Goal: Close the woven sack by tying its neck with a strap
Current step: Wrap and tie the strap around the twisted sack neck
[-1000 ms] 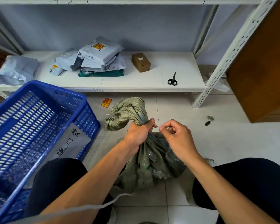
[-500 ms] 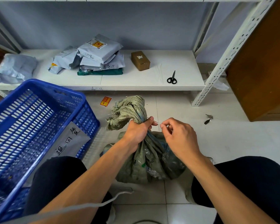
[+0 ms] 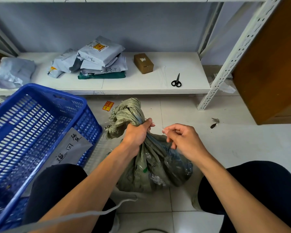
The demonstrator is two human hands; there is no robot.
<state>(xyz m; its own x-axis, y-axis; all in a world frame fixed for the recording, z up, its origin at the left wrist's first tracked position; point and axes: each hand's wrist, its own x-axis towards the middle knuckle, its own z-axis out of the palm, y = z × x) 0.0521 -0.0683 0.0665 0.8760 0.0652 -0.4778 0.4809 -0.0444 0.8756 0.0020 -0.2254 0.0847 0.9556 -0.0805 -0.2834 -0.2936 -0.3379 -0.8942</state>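
Observation:
A grey-green woven sack (image 3: pixel 151 165) stands on the tiled floor between my knees, its neck gathered and its frayed top flopping toward the shelf. My left hand (image 3: pixel 138 132) grips the bunched neck. Just right of it, my right hand (image 3: pixel 180 140) pinches a thin pale strap (image 3: pixel 158 127) between thumb and forefinger; the short length between the two hands is faint and hard to follow. A white strap-like band (image 3: pixel 94 212) trails across the bottom of the view under my left arm.
A blue plastic crate (image 3: pixel 40 132) with a handwritten sheet stands at my left. The low white shelf (image 3: pixel 188 68) behind holds grey mailer bags (image 3: pixel 97 59), a small cardboard box (image 3: pixel 143 63) and black scissors (image 3: pixel 176 81). A brown cabinet (image 3: pixel 272 64) is at right.
My right hand has drawn a little to the right, away from the left hand, opening a small gap. The left hand keeps its grip on the neck.

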